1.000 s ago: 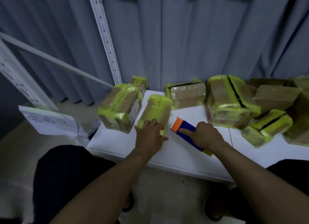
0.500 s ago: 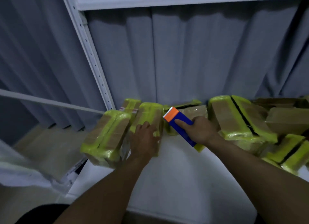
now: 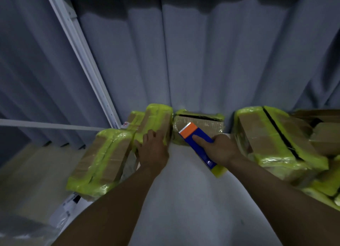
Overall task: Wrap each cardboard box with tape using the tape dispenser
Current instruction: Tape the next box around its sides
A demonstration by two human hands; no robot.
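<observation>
Tape dispenser (image 3: pixel 197 144), blue plastic w/ orange toothed end, is sitting in the right hand (image 3: pixel 220 150). The fingers are wrapping round it, w/ the index lying along its top. Its tip is pointing at the rear box (image 3: pixel 200 123), just beside it; contact unclear. Left hand (image 3: pixel 153 150) is pressing w/ straight fingers on the upright box (image 3: pixel 156 119), brown cardboard w/ glossy yellow-green tape. 1 dispenser and 5 taped boxes are showing clearly on the smooth white table (image 3: pixel 184 199). The right-side heap (image 3: pixel 320 141) can't be counted.
</observation>
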